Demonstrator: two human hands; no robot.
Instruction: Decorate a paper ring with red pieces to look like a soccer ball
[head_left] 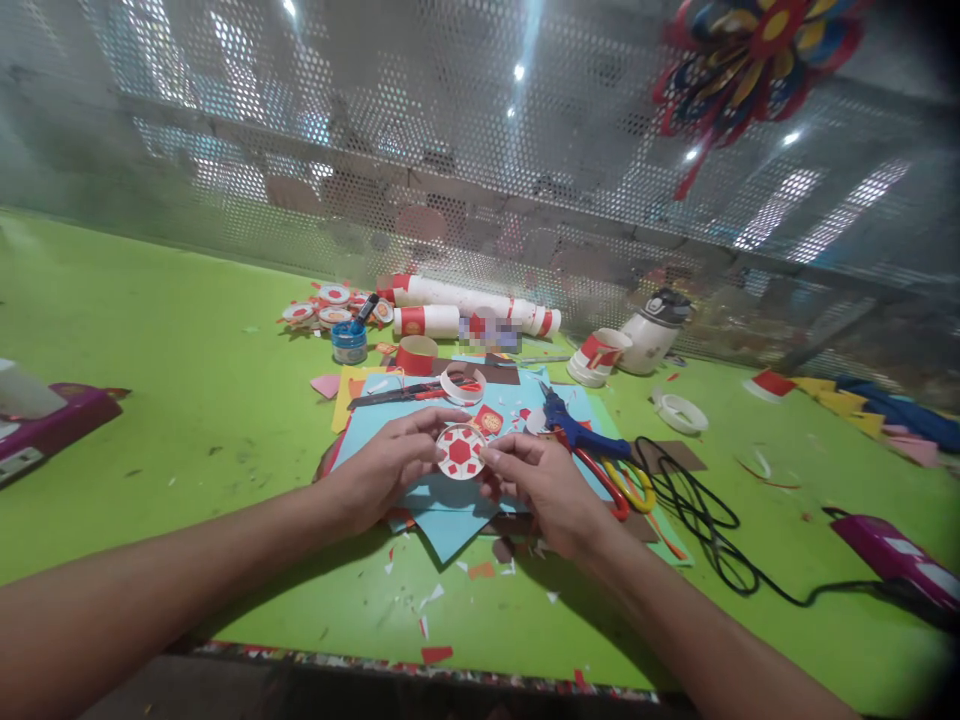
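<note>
A round white paper disc [461, 452] with a red hexagon in its middle and small red pieces around it is held up between my hands. My left hand [386, 465] has its fingertips at the disc's left edge. On the other side, my right hand [546, 485] pinches the right edge between thumb and fingers. Light blue paper sheets [444, 535] lie beneath, strewn with scraps. Just beyond the disc is a red paper piece with a gold pattern [490, 421]. A blue glue gun [581, 430] rests right of my right hand, beside red and yellow scissor handles [634, 485].
Scissors [397, 393] and a white ring [463, 383] lie behind the hands. Farther back are a blue jar [349, 343], white-and-red paper tubes [480, 303], decorated discs [334, 295] and a white jug [654, 335]. A black cord [697, 510] coils at right, near a purple power strip [892, 555].
</note>
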